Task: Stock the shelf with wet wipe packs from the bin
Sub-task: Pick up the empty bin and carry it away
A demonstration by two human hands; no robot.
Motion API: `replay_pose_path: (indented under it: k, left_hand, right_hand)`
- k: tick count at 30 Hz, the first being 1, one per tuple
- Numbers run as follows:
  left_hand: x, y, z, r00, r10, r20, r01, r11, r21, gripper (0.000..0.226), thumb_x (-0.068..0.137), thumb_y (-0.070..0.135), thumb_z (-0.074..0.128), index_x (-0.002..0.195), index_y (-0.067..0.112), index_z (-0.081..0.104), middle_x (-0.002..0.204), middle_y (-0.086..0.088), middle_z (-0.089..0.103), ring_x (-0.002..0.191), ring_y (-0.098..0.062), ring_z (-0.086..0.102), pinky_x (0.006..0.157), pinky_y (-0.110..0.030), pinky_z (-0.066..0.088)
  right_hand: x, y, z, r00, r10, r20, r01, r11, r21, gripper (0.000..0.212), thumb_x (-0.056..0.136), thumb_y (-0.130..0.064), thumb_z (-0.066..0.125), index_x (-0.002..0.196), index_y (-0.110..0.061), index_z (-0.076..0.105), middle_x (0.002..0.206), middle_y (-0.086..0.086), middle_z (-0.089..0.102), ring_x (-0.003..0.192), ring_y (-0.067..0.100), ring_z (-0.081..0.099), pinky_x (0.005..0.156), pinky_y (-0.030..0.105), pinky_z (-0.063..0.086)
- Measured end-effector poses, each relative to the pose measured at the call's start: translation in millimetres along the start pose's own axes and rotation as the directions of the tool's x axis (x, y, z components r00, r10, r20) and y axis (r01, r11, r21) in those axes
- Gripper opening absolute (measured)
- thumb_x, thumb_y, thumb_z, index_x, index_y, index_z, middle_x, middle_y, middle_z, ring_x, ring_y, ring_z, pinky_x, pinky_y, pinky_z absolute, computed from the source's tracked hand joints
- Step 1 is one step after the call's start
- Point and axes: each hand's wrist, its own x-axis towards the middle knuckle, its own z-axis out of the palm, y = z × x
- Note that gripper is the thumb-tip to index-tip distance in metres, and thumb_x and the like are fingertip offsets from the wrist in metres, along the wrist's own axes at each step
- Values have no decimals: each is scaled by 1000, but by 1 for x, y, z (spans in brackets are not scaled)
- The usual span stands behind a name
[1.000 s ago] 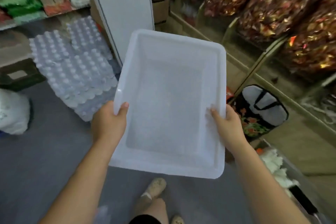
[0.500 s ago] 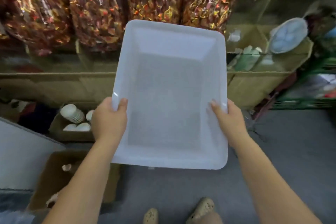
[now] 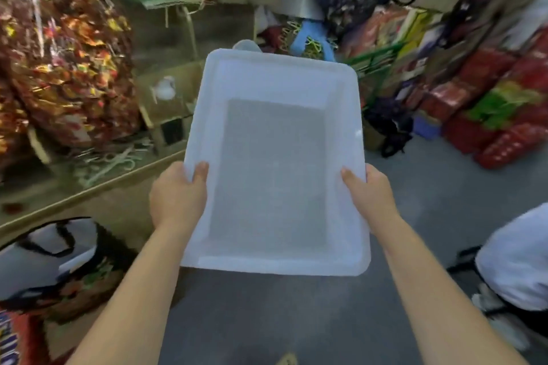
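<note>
Both hands are clamped on the bin (image 3: 281, 58), well apart from each other: the left hand (image 3: 178, 195) grips the left long rim and the right hand (image 3: 370, 192) the right one. Each thumb is hooked over the edge onto the inner wall, and the fingers are hidden underneath. The person holds the translucent white bin out in front at about waist height, over the grey floor (image 3: 430, 187), its short end pointing far. Nothing lies inside it; the base shows only the dull grey of the floor below. No wet wipe packs can be made out anywhere in this blurred view. Foil-wrapped bags (image 3: 59, 53) are heaped at the left above a low ledge (image 3: 89, 187), and red boxes (image 3: 504, 115) are stacked at the far right. With the bin empty, the unloading looks finished, or this load at least. Whether the packs reached their shelf cannot be told from here. What seems left is to put the bin away or refill it.
</note>
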Motion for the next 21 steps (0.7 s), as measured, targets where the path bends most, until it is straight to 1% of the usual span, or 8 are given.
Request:
replay_pose_path:
  k: [4, 7, 9, 11, 14, 16, 18, 21]
  left_hand:
    - [17, 65, 77, 995, 64, 78, -65, 998, 12, 38, 100, 48, 50, 91, 12, 60, 81, -1, 58, 72, -23, 52, 63, -34, 36]
    - [42, 106, 128, 987, 102, 122, -101, 995, -9, 40, 99, 48, 52, 87, 11, 59, 79, -2, 58, 73, -27, 54, 58, -34, 34]
    - [60, 138, 164, 978, 148, 146, -151, 989, 6, 39, 99, 46, 52, 82, 11, 58, 73, 2, 55, 71, -27, 52, 55, -35, 29]
    - [79, 172, 203, 969, 177, 173, -179, 984, -8, 37, 99, 43, 54, 79, 12, 57, 69, 5, 52, 65, -23, 47, 54, -34, 27]
    - [109, 229, 268, 945, 251, 211, -246, 968, -49, 38, 99, 43, 55, 83, 8, 60, 70, 1, 55, 61, -16, 46, 51, -29, 28]
    - [130, 273, 313, 923, 295, 247, -288, 955, -66, 36, 99, 43, 54, 85, 10, 61, 73, 0, 57, 66, -21, 50, 53, -32, 30]
    - [148, 315, 352, 898, 338, 283, -341, 939, -39, 36, 99, 44, 53, 86, 12, 61, 79, -4, 60, 73, -27, 53, 62, -35, 35]
    - [172, 379, 413, 842, 409, 352, -416, 907, -61, 39, 98, 46, 54, 85, 10, 61, 81, -5, 61, 75, -29, 54, 66, -36, 36]
  right_hand:
    - [59, 19, -60, 993, 66, -102, -64, 998, 17, 17, 99, -27, 59, 97, -10, 65, 93, 6, 70, 81, 25, 65, 70, 35, 54]
    - [100, 31, -96, 982, 105, -156, -91, 991, 94, 13, 97, -26, 62, 96, -14, 68, 94, 6, 72, 83, 22, 69, 71, 37, 57]
    - [130, 38, -116, 976, 118, -185, -96, 987, 127, 10, 97, -27, 63, 97, -19, 69, 94, 1, 73, 84, 19, 71, 68, 34, 58]
    - [165, 44, -137, 967, 139, -214, -106, 982, 155, 8, 96, -28, 64, 98, -22, 69, 95, -1, 74, 84, 18, 72, 67, 32, 58]
    - [222, 52, -173, 950, 185, -252, -142, 973, 182, 14, 96, -32, 65, 104, -22, 69, 98, -2, 75, 87, 19, 72, 73, 35, 59]
    - [260, 56, -200, 927, 231, -295, -175, 963, 203, 19, 95, -34, 64, 109, -21, 68, 100, -2, 74, 89, 19, 72, 75, 36, 59]
    - [294, 58, -224, 904, 265, -337, -197, 955, 223, 21, 95, -35, 64, 110, -20, 68, 100, -2, 74, 88, 19, 71, 74, 36, 59]
    - [339, 63, -259, 863, 282, -419, -186, 949, 255, 12, 98, -31, 60, 104, -25, 69, 94, -8, 73, 83, 11, 70, 62, 26, 52]
